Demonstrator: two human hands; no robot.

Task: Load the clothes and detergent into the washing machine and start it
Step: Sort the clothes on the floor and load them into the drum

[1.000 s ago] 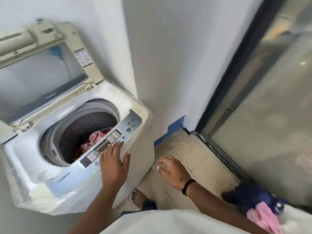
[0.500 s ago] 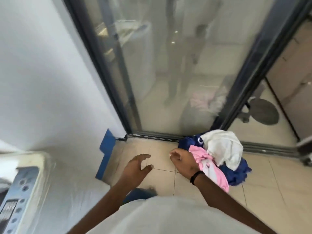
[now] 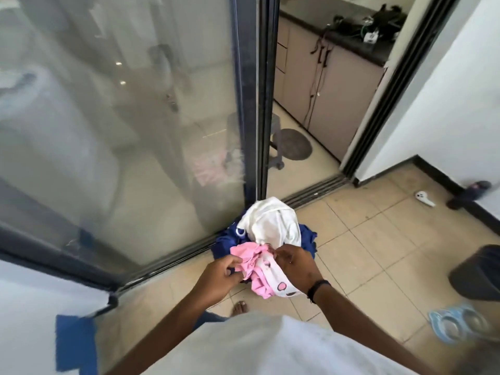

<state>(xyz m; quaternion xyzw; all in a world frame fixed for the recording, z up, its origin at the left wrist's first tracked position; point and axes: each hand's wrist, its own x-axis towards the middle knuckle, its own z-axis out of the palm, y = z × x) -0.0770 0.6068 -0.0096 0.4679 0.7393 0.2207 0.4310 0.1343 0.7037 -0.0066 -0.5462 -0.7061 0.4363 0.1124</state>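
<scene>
Both gripping the pink garment [image 3: 253, 269]: left hand [image 3: 219, 280] pinching its near edge, right hand [image 3: 293, 265] bunching the far side. Best gathering loose ends before lifting off the pile [image 3: 273, 226] just beyond.

There is only one view, from a camera on the person's head. It looks forward and steeply down, over the white shirt [image 3: 243, 345] at the near edge, to the tiled floor [image 3: 378, 253]. The two hands sit near the lens, at the centre. On the far left stands a glass sliding door [image 3: 121, 117], on the far right a white wall [image 3: 446, 104].
</scene>
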